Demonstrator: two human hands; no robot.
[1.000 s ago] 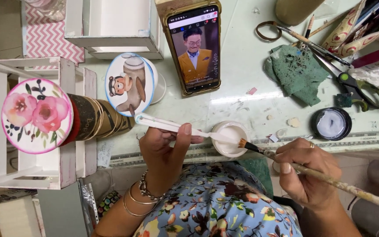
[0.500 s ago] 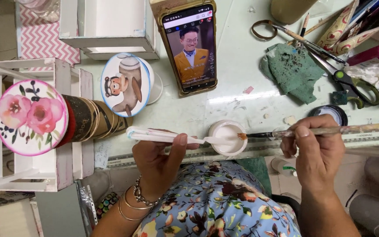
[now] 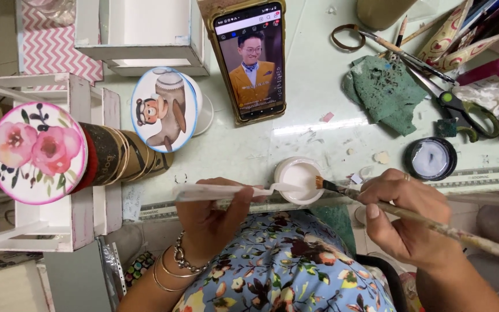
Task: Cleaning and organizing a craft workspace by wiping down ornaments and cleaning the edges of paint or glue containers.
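Note:
My left hand [image 3: 209, 216] grips a long flat white stick [image 3: 220, 190] held level, its right end over a small white paint pot [image 3: 298, 180] at the table's near edge. My right hand [image 3: 408, 216] holds a paintbrush [image 3: 428, 222] with a worn wooden handle. The bristle tip touches the right rim of the pot. Bracelets ring my left wrist. A flowered blue garment fills the bottom centre.
A phone [image 3: 250, 58] stands propped at the back, playing a video. A round tin with a pink rose lid [image 3: 37, 151] rests on a white wooden crate. A cartoon-lidded tin [image 3: 163, 110], green cloth [image 3: 383, 92], scissors [image 3: 463, 110] and an open black jar [image 3: 431, 158] lie around.
My right hand lifted the brush level over the table, then swung it back down so its tip meets the paint pot. The left hand kept the stick nearly still.

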